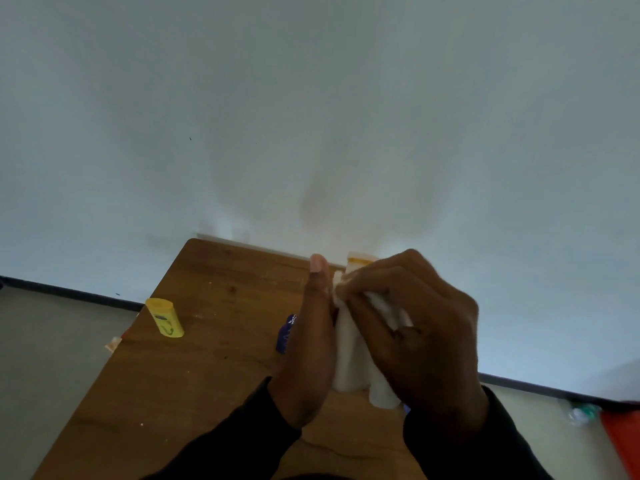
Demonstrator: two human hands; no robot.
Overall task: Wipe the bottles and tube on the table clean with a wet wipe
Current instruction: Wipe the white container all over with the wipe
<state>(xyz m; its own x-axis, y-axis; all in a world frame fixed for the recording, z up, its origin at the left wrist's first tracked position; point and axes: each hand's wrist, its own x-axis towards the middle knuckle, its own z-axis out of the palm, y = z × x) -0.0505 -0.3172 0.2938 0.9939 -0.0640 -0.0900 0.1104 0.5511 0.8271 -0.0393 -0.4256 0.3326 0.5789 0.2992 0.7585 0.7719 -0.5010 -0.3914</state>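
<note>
Yellow bottle (165,317): upright near the wooden table's (194,362) left edge, well left of both hands.
Blue tube (286,333): on the table, just left of the left hand, mostly hidden.
Left hand (313,344): thumb raised, holding the white bottle (349,355) above the table.
Right hand (412,323): fingers curled, pressing the wet wipe (388,311) onto the white bottle.
</note>
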